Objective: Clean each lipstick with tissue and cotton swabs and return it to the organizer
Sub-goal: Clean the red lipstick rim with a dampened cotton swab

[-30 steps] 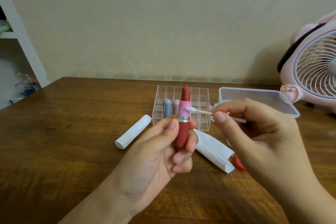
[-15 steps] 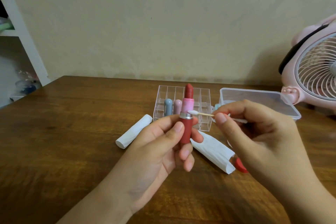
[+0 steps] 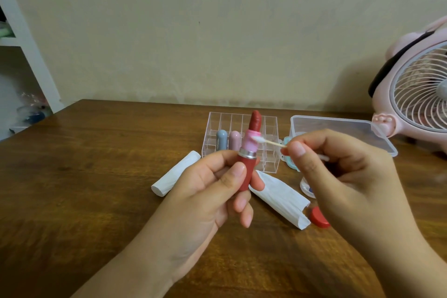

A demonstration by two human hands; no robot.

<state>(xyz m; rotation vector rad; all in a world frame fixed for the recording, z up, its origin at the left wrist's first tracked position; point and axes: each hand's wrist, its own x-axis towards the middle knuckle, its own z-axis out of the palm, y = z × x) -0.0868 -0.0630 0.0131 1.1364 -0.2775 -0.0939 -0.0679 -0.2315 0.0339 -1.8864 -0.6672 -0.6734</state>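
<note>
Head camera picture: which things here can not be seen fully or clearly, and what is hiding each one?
- Red cap, head view: partly covered by the right hand.
- Small clear item beside the folded tissue: mostly behind the right hand; what it is cannot be told.
- Teal item by the organizer: hidden behind the right hand's fingers.
- Pink fan: cut off by the right edge.
- Shelf contents: blurred, at the left edge.

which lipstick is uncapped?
The red-cased lipstick that the left hand holds: bullet exposed. The blue and pink capped ones stand in the clear organizer.
</note>
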